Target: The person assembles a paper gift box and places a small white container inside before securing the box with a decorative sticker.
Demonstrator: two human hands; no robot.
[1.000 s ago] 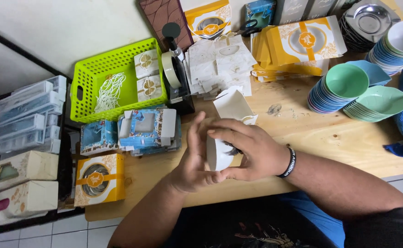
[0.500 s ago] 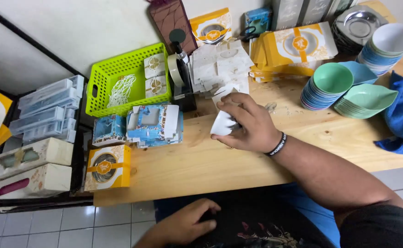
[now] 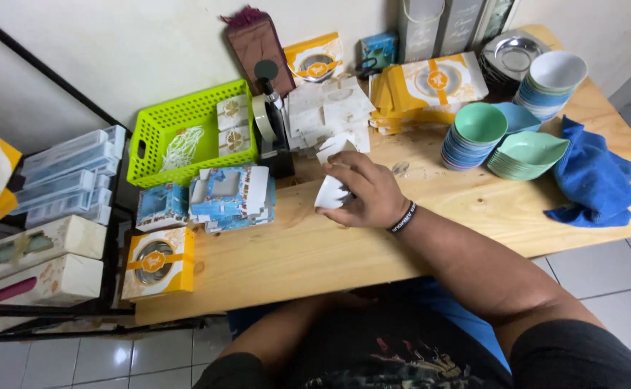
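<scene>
Where the pale wooden surface meets the wall, a lime-green perforated plastic basket stands at left. The left hand is hidden below the surface edge; its state cannot be told. Centrally, the right hand grips a small white folded cardboard box. Stacked green and blue bowls stand rightward.

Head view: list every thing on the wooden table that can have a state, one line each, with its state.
small white cardboard box: held on the table by the right hand, flap up
lime green plastic basket: upright, cards inside
stack of green and blue bowls: stacked, upright
blue cloth: crumpled
yellow windowed box: closed, lying flat
left hand: below the table edge, out of view
</scene>
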